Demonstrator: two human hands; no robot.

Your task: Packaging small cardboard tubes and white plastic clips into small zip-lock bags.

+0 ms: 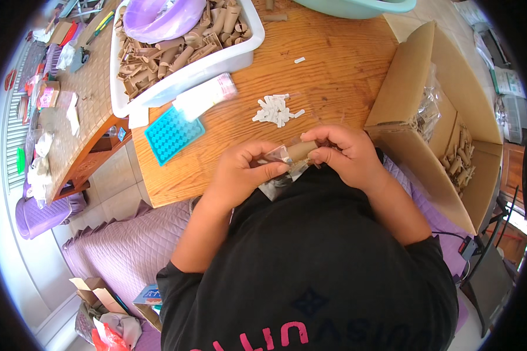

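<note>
In front of my chest, at the near edge of the wooden table [328,70], my left hand [238,172] pinches a small clear plastic bag [271,188] between thumb and fingers. A brown half-round tube piece [301,151] lies at the bag's mouth, partly covered by the film; how far it sits inside is hard to see. My right hand [351,159] grips the other end of that piece with thumb and forefinger. Just beyond both hands lies a loose pile of small white strips [273,111]. Left of it is a teal diamond-patterned tray [174,136], beside a white plastic packet [208,96].
A white tub [116,93] of brown pieces [175,55], with a purple basin [158,23] on top, stands at the far left. On the right, an open cardboard box [395,88] holds brown pieces and clear bags. A pale green basin [357,7] sits at the back.
</note>
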